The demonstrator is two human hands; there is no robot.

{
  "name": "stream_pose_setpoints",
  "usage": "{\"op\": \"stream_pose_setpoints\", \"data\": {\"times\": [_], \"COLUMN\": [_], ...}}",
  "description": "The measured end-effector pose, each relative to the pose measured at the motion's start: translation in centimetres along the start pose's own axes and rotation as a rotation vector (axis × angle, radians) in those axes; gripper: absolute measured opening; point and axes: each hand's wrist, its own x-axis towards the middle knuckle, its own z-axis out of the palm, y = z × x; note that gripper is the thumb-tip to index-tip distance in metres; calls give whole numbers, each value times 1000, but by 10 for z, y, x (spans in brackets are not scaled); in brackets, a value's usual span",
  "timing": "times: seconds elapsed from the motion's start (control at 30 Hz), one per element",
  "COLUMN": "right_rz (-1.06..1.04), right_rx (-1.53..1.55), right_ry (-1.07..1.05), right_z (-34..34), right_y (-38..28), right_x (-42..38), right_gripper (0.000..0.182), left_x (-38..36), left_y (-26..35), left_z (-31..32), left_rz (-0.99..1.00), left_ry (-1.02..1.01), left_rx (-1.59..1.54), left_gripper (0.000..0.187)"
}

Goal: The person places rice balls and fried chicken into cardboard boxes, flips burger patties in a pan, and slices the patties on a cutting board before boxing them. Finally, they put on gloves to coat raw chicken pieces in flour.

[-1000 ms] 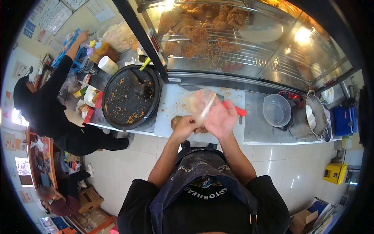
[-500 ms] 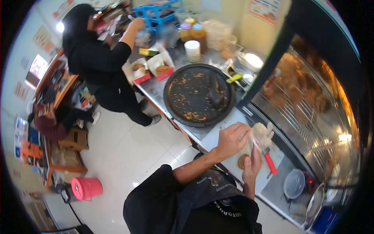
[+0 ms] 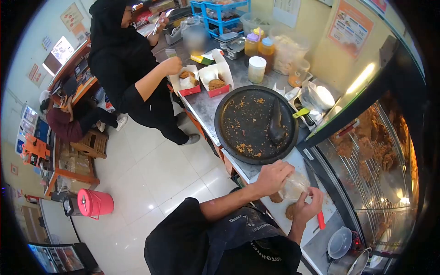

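Above the white cutting board point(image 3: 274, 211), a thin, clear plastic glove point(image 3: 294, 185) is stretched between my two hands. My left hand point(image 3: 275, 178) has its fingers closed on one side of it. On the other side, my right hand point(image 3: 309, 205) pinches its edge between thumb and fingers. Two brown round pieces of food, one piece point(image 3: 276, 197) under the plastic and another piece point(image 3: 289, 211) by my right wrist, lie on the board, partly hidden. A knife with a red handle point(image 3: 321, 220) rests beside my right hand.
A large black round tray point(image 3: 245, 123) with crumbs stands ahead. Beyond it are two open food boxes point(image 3: 215, 85) and a co-worker point(image 3: 121, 68) in black. A glass display case point(image 3: 366, 151) with fried chicken borders the right. Clear bowls point(image 3: 339, 243) stand near the right edge.
My hands have moved apart and the plastic now lies between them, lower than before. The co-worker's arm has come down to the food boxes. My view has shifted slightly.
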Motion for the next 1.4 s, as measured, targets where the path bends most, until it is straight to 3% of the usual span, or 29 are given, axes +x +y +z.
{"op": "stream_pose_setpoints", "data": {"times": [0.17,0.27,0.3,0.43,0.53,0.57,0.67,0.7,0.8,0.83,0.93,0.97,1.07,1.17,1.27,1.3,1.4], "right_rz": [176,304,328,-92,-252,-265,-295,-311,-339,-352,-377,-381,-399,-453,-253,-232,-60], "right_rx": [12,172,242,168,123,123,82,61,52,57,66,61,33,8,107,47,-137], "right_ry": [-181,-238,-260,-237,-185,-163,-186,-208,-273,-281,-285,-287,-242,-184,-70,-81,-50], "right_z": [28,35,36,49,57,60,67,68,81,86,97,102,129,163,196,205,233], "right_y": [-17,-40,-46,-59,-63,-64,-67,-66,-62,-65,-82,-88,-105,-118,-127,-125,-141], "right_x": [12,21,24,28,23,22,21,22,30,34,49,53,63,73,65,61,60], "right_gripper": [12,11,11,13,15,16,17,17,16,16,15,15,16,20,32,42,46], "left_x": [3,-18,-29,-49,-32,-31,-40,-40,-40,-46,-21,-14,12,24,50,55,66], "left_y": [7,26,20,-6,-14,-23,-58,-57,-57,-66,-85,-99,-126,-173,-182,-192,-215], "left_z": [-42,-51,-43,-11,-11,-9,-8,-4,1,10,-14,-15,-14,-27,-53,-56,-58], "left_rz": [61,10,-148,-474,-349,-366,-80,-207,-152,-222,-295,-146,-562,-788,-814,-829,-910], "left_ry": [-66,-115,-227,-89,159,144,-283,-397,-351,-319,-543,-406,80,-215,-95,-101,-164], "left_rx": [37,-489,-628,-592,-498,-514,104,94,-355,-400,-304,-327,-1146,-1301,-1505,-1562,-1774], "left_gripper": [21,17,22,36,38,39,39,33,28,26,30,26,30,41,38,37,36]}}
